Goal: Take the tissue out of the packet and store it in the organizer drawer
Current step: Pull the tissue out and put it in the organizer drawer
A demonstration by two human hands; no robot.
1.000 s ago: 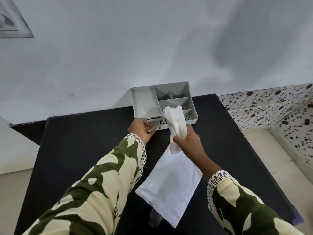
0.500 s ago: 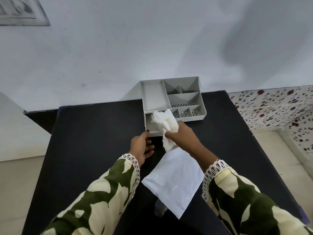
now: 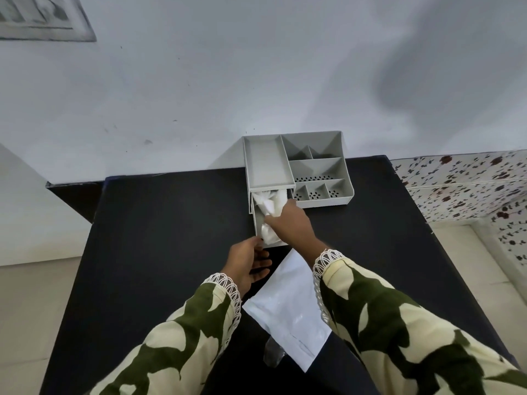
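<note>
Head view, item by item.

Right hand (image 3: 291,223): you are reaching it forward over the open drawer (image 3: 258,220), fingers clenched around the white tissue (image 3: 269,202). The tissue is bunching up just ahead of your knuckles and trailing below them, lying inside the drawer cavity, its upper part touching the drawer's far end under the organizer's top tray.

Left hand (image 3: 246,263): you are holding it just short of the drawer's near front edge, palm turned inward, fingers (image 3: 261,265) loosely spread and released, gripping nothing. Whether the fingertips are touching the drawer front, you cannot tell from here.

Organizer (image 3: 319,166): grey, sitting at the far edge of the desk (image 3: 171,223) against the wall (image 3: 256,67), beyond both hands. Its small perforated compartments are lying to the right of your right fingers.

Packet (image 3: 288,306): white, flat, lying on the desk behind your fingers, between your two sleeves (image 3: 182,337), partly under your right forearm. A small clear scrap (image 3: 272,356) is sitting at its near left edge.

Floral tiled surface (image 3: 467,186): well to the right of the desk.
</note>
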